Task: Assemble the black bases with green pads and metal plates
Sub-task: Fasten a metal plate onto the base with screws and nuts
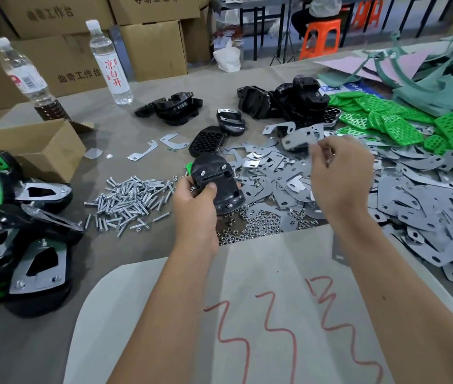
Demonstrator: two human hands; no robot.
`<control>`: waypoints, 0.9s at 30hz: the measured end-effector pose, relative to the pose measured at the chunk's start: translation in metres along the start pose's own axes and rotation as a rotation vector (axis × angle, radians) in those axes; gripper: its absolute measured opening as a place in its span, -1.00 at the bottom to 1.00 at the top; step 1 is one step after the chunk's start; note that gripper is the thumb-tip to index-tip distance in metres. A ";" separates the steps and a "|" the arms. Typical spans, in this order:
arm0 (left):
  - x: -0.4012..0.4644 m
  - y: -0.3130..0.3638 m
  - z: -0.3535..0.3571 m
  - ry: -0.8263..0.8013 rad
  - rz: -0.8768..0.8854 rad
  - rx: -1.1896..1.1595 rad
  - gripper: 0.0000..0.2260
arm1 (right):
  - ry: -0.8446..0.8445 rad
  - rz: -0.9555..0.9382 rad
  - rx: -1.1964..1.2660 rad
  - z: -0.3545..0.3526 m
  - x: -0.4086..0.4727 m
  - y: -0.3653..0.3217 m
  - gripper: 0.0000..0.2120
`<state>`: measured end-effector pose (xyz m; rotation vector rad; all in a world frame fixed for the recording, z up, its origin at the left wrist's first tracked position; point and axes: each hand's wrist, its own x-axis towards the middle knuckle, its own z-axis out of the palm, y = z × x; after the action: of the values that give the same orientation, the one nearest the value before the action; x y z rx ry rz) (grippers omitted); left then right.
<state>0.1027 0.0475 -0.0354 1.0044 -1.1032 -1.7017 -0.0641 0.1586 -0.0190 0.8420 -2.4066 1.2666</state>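
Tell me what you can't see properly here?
Head view:
- Right hand: blurred; whatever its fingers pinch is too small to name.
- Black base: its underside is hidden, and the left hand covers its near edge.
- Finished pieces: cut off by the left edge.

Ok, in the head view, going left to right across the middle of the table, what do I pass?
Finished assemblies → loose screws → left hand gripping a black base → right hand → metal plates.
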 end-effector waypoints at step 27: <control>0.005 -0.007 0.000 -0.087 0.120 0.053 -0.69 | -0.641 0.219 0.674 0.038 -0.041 -0.039 -0.77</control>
<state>0.0994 0.0447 -0.0430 0.8855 -1.2454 -1.6398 -0.0073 0.1252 -0.0362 1.3581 -2.5868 2.2466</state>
